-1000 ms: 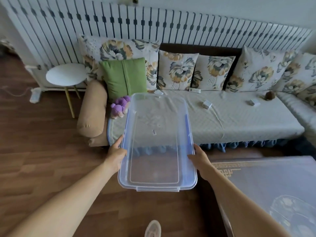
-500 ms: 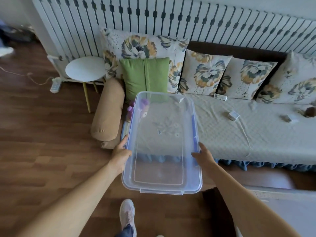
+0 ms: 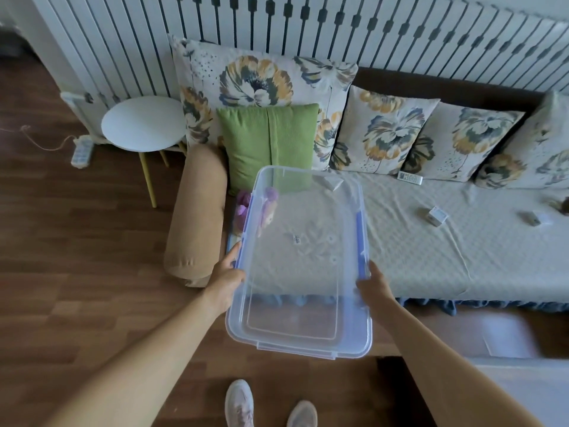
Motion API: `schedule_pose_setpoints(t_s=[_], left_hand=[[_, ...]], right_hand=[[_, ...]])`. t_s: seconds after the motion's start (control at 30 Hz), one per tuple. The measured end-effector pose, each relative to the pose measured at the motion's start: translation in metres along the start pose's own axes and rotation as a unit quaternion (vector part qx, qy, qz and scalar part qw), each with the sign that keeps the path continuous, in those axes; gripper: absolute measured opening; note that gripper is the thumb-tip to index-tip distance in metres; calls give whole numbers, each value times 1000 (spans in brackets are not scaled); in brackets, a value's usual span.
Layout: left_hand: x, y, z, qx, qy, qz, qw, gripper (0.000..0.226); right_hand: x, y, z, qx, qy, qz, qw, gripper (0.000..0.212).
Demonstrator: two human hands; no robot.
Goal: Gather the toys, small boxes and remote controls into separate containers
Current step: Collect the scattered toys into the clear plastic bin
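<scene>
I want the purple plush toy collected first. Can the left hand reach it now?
Probably not yet: the left hand and right hand both grip the clear bin, which hides part of the purple plush toy. The toy lies near, so setting the bin down should free the way.

Both bare forearms reach forward from the lower corners and converge toward the middle. The left grip (image 3: 226, 278) clasps the left long side of the clear plastic bin (image 3: 295, 349), thumb stretched forward along its rim, fingers hidden beneath. The right grip (image 3: 374, 286) clasps the opposite side, thumb up on the rim, fingers tucked under and out of sight.
</scene>
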State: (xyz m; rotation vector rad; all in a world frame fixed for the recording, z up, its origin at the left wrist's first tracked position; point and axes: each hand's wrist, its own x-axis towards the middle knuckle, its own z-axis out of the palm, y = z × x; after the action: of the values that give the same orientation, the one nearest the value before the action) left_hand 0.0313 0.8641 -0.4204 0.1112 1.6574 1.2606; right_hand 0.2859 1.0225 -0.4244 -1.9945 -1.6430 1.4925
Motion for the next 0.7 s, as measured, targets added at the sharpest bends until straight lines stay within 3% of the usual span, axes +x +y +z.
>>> schedule_pose_setpoints(t_s=[0.3, 0.7], left_hand=[[72, 4, 18, 80, -8, -3, 997, 81], [215, 10, 84, 174, 19, -14, 984, 82]], right_hand=[[65, 7, 16, 40, -16, 48, 998, 76], [225, -1, 27, 30, -26, 61, 997, 70]])
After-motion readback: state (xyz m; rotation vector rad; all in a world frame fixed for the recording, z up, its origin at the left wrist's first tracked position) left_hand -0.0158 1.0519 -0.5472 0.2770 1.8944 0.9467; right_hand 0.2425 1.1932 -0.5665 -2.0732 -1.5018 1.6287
